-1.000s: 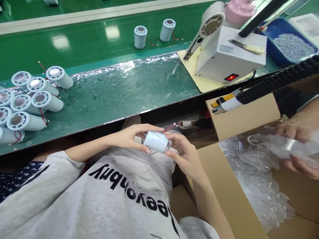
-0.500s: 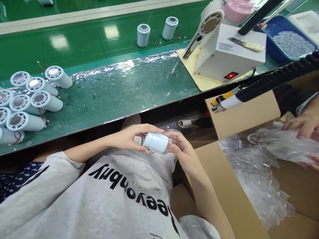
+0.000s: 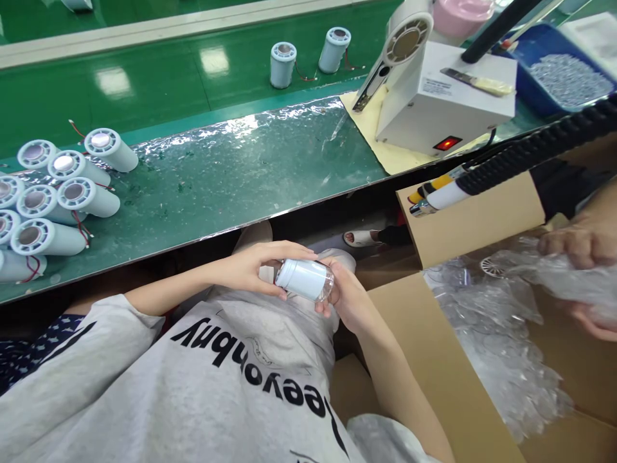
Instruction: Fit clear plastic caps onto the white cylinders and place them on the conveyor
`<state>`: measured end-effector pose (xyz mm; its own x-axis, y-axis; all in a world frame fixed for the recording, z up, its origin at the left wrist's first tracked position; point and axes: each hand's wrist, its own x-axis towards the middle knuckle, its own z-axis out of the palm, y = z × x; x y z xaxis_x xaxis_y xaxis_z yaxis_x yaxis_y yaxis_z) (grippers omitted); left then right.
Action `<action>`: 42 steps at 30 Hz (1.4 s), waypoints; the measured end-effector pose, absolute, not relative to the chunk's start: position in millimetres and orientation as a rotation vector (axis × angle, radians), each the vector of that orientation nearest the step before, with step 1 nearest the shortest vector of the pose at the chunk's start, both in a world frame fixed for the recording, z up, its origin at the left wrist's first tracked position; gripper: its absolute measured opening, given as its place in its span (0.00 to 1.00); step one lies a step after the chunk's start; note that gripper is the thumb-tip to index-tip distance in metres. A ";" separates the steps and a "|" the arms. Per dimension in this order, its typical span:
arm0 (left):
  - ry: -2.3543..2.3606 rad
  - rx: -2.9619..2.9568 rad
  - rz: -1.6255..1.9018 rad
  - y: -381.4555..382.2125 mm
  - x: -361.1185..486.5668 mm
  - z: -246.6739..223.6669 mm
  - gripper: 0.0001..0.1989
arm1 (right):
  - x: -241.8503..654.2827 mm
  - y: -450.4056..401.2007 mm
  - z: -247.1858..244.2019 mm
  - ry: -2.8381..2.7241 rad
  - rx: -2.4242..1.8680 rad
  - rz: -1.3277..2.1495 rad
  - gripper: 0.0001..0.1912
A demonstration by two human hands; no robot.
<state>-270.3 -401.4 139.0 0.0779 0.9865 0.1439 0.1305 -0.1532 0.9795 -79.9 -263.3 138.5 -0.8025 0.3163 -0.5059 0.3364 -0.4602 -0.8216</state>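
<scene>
Over my lap I hold a pale blue cylinder [image 3: 303,278] with a clear plastic end piece [image 3: 328,285] at its right side. It lies on its side, tilted slightly down to the right. My left hand [image 3: 258,269] grips the left end, thumb below and fingers over the top. Around the clear end is my right hand [image 3: 348,294], its fingertips partly hidden behind the piece. Similar pale blue cylinders [image 3: 51,238] with slotted round ends and thin red wires lie grouped on the bench [image 3: 216,180] at the left.
Two more cylinders [image 3: 283,65] stand on the green belt [image 3: 159,90]. A white machine [image 3: 446,96] with a lit red switch sits at the bench's right, beside a blue tray [image 3: 530,96] of small parts. A co-worker's hand [image 3: 583,247] holds clear plastic over a cardboard box [image 3: 448,373].
My right hand has shifted its grip around the clear end, its fingers now lower and partly behind it. The cylinder stays nearly in place. The co-worker's fingers have curled onto the plastic.
</scene>
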 end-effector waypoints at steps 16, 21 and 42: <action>1.298 1.110 1.217 -406.2 -261.2 150.6 0.34 | -64.2 -262.7 119.5 2.819 0.705 -2.117 0.13; 1.235 1.018 1.170 -404.8 -263.0 151.3 0.36 | -59.5 -258.7 123.1 3.203 0.136 -1.765 0.18; 1.426 0.989 0.921 -405.0 -270.8 157.0 0.32 | -53.9 -236.8 123.8 2.428 0.867 -2.159 0.28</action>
